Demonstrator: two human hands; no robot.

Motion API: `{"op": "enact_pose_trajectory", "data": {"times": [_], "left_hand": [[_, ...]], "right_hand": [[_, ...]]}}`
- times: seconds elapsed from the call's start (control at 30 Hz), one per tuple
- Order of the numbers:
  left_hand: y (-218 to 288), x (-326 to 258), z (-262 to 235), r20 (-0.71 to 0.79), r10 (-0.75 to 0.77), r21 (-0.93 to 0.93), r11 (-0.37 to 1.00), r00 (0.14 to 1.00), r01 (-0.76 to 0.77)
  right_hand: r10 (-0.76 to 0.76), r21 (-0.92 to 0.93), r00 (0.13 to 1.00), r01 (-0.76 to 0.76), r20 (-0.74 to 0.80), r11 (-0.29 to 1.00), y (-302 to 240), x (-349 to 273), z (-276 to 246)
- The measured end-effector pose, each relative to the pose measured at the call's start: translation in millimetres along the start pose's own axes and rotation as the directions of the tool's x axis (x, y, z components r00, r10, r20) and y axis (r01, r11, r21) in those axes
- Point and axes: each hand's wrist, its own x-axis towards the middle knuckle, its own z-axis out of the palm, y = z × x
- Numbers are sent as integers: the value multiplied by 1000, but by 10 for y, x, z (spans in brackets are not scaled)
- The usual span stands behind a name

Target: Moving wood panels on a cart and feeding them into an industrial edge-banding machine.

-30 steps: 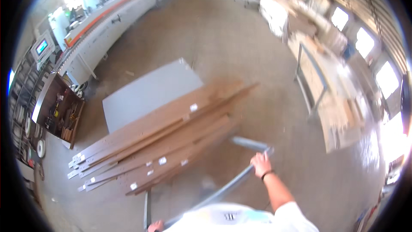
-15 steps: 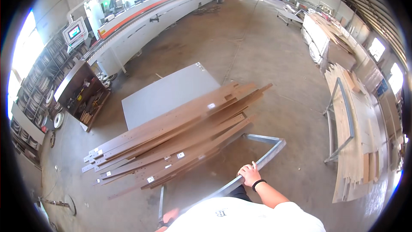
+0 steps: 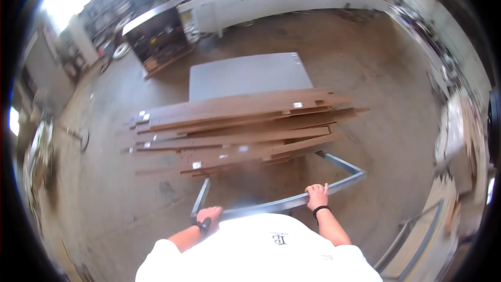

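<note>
Both my hands grip the near bar of a grey metal cart handle (image 3: 271,206) in front of my body. My left hand (image 3: 210,214), with a dark watch on its wrist, is closed at the bar's left end. Further along, toward the right corner, my right hand (image 3: 317,196) is closed on the same bar, a black band at its wrist. Beyond the handle lies an uneven stack of brown wooden boards (image 3: 235,109), several with small white labels. A large grey panel (image 3: 245,75) sticks out from the far side of the stack. The cart's base is hidden under the boards.
A long white machine (image 3: 292,5) with an orange stripe stretches across the far side. At the far left stands an open dark cabinet (image 3: 159,39) holding tools and scraps. Another metal-framed cart (image 3: 425,240) with pale boards stands at the near right, by stacked panels (image 3: 454,136).
The view has swung to the right side of the scene's far machine, and the loaded cart now sits more squarely before me. My left hand, blurred at the lower edge before, now shows on the bar.
</note>
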Motion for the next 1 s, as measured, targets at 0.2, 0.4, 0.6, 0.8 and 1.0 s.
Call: {"op": "enact_pose_trajectory", "data": {"times": [0.2, 0.4, 0.6, 0.8, 1.0], "left_hand": [[-117, 357, 48, 10, -83, -10, 996, 996, 83], [-15, 676, -611, 5, 6, -81, 997, 1000, -6], [-212, 839, -1063, -73, -136, -149, 981, 988, 124], [-236, 1147, -809, -339, -181, -152, 979, 923, 136], [-242, 1746, -1044, -279, -237, -232, 957, 931, 174]], "right_hand": [[16, -81, 1000, -15, 13, 997, 21, 827, -241], [-107, -157, 993, 113, 49, 981, -521, 1401, -650], [-368, -8, 913, 375, 175, 927, -1468, 1885, -710], [-391, -84, 895, 416, 214, 905, -1426, 2568, -854], [-417, -124, 885, 446, 207, 886, -1302, 3325, -874]]}}
